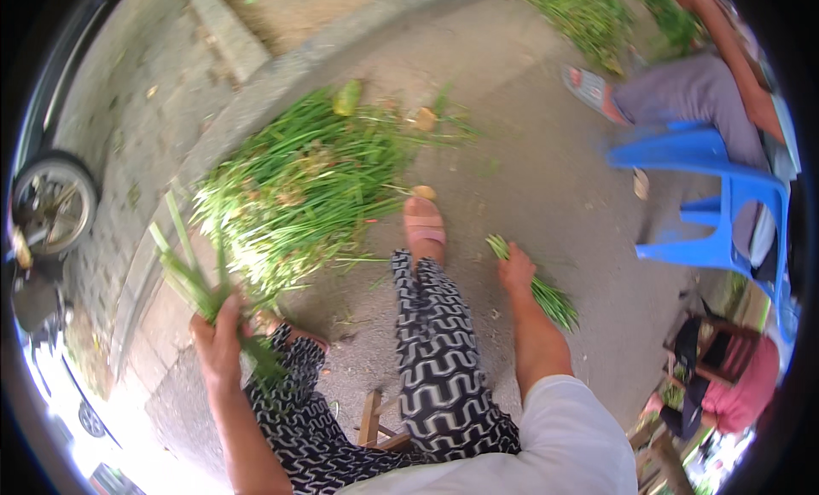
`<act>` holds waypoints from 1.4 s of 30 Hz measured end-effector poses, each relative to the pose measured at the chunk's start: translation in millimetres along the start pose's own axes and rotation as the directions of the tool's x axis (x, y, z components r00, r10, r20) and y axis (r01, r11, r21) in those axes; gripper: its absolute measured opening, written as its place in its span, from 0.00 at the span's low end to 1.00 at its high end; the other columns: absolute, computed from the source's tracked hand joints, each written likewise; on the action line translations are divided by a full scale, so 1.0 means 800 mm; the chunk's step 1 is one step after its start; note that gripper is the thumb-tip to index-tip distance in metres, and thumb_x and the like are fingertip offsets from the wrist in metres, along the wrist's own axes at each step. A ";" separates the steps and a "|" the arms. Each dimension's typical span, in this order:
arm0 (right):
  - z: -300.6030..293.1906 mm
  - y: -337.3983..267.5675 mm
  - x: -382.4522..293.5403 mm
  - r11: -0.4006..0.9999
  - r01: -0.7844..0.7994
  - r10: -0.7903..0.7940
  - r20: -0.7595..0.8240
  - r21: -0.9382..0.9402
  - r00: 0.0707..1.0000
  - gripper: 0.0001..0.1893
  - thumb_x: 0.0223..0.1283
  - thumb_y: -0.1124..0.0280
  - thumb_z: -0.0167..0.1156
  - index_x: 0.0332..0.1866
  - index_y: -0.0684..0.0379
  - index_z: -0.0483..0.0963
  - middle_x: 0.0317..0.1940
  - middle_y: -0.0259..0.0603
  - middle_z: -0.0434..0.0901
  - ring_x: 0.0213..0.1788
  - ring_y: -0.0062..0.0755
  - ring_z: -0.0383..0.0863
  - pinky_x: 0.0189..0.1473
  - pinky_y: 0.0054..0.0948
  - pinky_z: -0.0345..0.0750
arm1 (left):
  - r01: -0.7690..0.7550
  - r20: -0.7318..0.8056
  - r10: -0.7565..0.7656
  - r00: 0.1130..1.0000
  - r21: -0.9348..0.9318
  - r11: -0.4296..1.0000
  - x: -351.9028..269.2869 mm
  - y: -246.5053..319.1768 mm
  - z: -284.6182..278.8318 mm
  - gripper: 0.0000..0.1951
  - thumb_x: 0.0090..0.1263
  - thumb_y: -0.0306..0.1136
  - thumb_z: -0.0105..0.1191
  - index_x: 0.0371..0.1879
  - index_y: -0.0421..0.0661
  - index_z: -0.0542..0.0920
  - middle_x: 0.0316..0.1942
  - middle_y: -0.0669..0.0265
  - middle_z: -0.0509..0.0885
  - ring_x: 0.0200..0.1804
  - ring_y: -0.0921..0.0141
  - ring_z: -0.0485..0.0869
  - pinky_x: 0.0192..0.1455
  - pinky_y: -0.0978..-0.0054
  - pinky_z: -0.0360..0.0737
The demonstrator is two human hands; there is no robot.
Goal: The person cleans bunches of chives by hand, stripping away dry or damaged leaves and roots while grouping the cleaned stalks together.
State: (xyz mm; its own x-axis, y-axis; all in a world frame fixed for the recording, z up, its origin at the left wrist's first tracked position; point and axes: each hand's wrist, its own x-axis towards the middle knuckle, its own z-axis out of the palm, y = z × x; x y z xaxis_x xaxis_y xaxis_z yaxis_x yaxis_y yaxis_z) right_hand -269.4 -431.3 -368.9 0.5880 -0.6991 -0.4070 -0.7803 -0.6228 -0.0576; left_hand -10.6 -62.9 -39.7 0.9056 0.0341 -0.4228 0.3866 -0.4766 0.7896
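Observation:
In my left hand (221, 338) is a bunch of thick pale-green stalks (192, 287), cut ends pointing up and away, with leafy tops hanging below my fist over my thigh. My right hand (517, 269) is closed around a thinner bundle of green stems (551, 301), low by the pavement on the right, its pale ends showing past my fingers. A large loose heap of long green stalks and leaves (320, 169) lies on the ground in front of my feet, with a yellowish leaf (347, 98) on its far edge.
A concrete kerb (256, 86) runs behind the heap. On the right are a blue plastic stool (723, 207), a seated person's leg (694, 92) and more greens (585, 22). Another person in a red top (745, 383) is at the lower right. A motorcycle wheel (54, 204) stands at the left.

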 end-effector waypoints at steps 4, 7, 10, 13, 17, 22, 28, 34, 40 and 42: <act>-0.026 -0.017 0.035 0.954 0.056 -0.033 -0.082 0.295 0.996 0.27 0.53 0.65 0.56 0.60 0.60 0.65 0.49 0.49 0.74 0.49 0.44 0.74 0.50 0.42 0.70 | 0.206 0.153 -0.161 0.975 -0.352 0.913 0.012 -0.008 -0.011 0.15 0.62 0.33 0.54 0.42 0.34 0.76 0.31 0.61 0.80 0.24 0.76 0.74 0.23 0.82 0.71; -0.048 -0.061 0.069 0.787 0.166 -0.100 -0.142 0.594 0.985 0.24 0.55 0.66 0.58 0.56 0.64 0.68 0.43 0.44 0.77 0.40 0.32 0.77 0.43 0.30 0.74 | 0.317 0.350 -0.138 0.926 -0.528 0.788 0.020 -0.002 -0.005 0.13 0.63 0.30 0.54 0.43 0.35 0.75 0.32 0.59 0.80 0.22 0.75 0.74 0.23 0.81 0.71; -0.179 -0.210 0.017 0.564 0.095 -0.294 0.092 0.820 0.951 0.22 0.56 0.68 0.60 0.54 0.67 0.70 0.38 0.35 0.76 0.36 0.18 0.74 0.37 0.21 0.76 | 0.362 0.429 -0.075 0.900 -0.640 0.677 0.019 -0.008 -0.034 0.12 0.63 0.28 0.53 0.42 0.35 0.76 0.31 0.59 0.81 0.19 0.75 0.73 0.21 0.81 0.71; -0.271 -0.299 -0.022 0.398 0.330 -0.533 -0.077 0.856 0.843 0.19 0.58 0.70 0.59 0.53 0.68 0.70 0.33 0.31 0.74 0.31 0.13 0.71 0.32 0.18 0.74 | 0.354 0.441 -0.001 0.897 -0.719 0.598 0.023 0.008 -0.043 0.10 0.63 0.28 0.52 0.41 0.36 0.76 0.29 0.60 0.81 0.17 0.75 0.72 0.20 0.81 0.70; -0.373 -0.396 -0.092 0.215 0.494 -0.754 -0.179 0.842 0.632 0.18 0.60 0.71 0.57 0.53 0.69 0.69 0.30 0.29 0.73 0.29 0.12 0.69 0.29 0.17 0.71 | 0.308 0.416 0.095 0.904 -0.790 0.530 0.024 0.015 -0.063 0.09 0.64 0.28 0.51 0.40 0.37 0.77 0.27 0.63 0.80 0.17 0.76 0.71 0.20 0.82 0.69; -0.388 -0.473 -0.197 0.134 0.185 -0.699 -0.040 0.974 0.714 0.23 0.61 0.65 0.56 0.58 0.65 0.65 0.33 0.32 0.74 0.27 0.17 0.73 0.26 0.20 0.76 | 0.247 0.337 0.118 0.934 -0.849 0.467 0.026 0.011 -0.097 0.09 0.64 0.28 0.50 0.40 0.37 0.77 0.25 0.65 0.79 0.16 0.76 0.70 0.20 0.82 0.68; -0.345 -0.496 -0.224 0.149 -0.313 -0.785 0.305 0.938 0.539 0.29 0.64 0.53 0.50 0.63 0.63 0.59 0.45 0.38 0.71 0.26 0.19 0.72 0.28 0.22 0.76 | 0.236 0.316 0.160 0.935 -0.893 0.384 0.027 0.004 -0.095 0.09 0.64 0.26 0.50 0.41 0.38 0.77 0.31 0.62 0.81 0.24 0.73 0.77 0.27 0.79 0.76; -0.337 -0.523 -0.232 0.127 0.413 -0.890 -0.080 0.902 0.449 0.13 0.65 0.69 0.51 0.49 0.65 0.73 0.30 0.32 0.76 0.24 0.10 0.69 0.23 0.14 0.68 | 0.182 0.210 0.072 0.975 -0.943 0.279 0.033 -0.002 -0.090 0.08 0.65 0.25 0.50 0.42 0.39 0.75 0.36 0.62 0.82 0.34 0.71 0.82 0.36 0.77 0.81; -0.354 -0.523 -0.201 0.189 0.263 -0.814 0.001 0.946 0.580 0.12 0.64 0.67 0.53 0.40 0.65 0.76 0.19 0.27 0.70 0.18 0.12 0.66 0.19 0.14 0.64 | 0.155 0.166 -0.003 0.986 -0.911 0.382 0.035 -0.005 -0.103 0.08 0.66 0.28 0.52 0.42 0.40 0.76 0.36 0.61 0.82 0.29 0.72 0.82 0.31 0.78 0.82; -0.355 -0.522 -0.198 0.186 0.185 -0.803 0.041 0.965 0.594 0.14 0.64 0.63 0.53 0.43 0.64 0.76 0.21 0.27 0.70 0.20 0.13 0.67 0.21 0.15 0.66 | 0.173 0.181 -0.021 0.983 -0.891 0.420 0.034 -0.001 -0.103 0.08 0.67 0.31 0.51 0.41 0.41 0.76 0.34 0.63 0.82 0.27 0.73 0.80 0.28 0.78 0.79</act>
State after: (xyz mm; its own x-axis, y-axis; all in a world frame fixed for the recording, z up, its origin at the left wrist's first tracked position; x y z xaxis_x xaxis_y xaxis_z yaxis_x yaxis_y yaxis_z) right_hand 23.9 -160.4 -21.5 0.9675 0.0989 -0.2328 -0.2420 0.0941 -0.9657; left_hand 27.8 10.6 -15.2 0.8508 -0.1152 -0.5126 0.4743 0.5883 0.6550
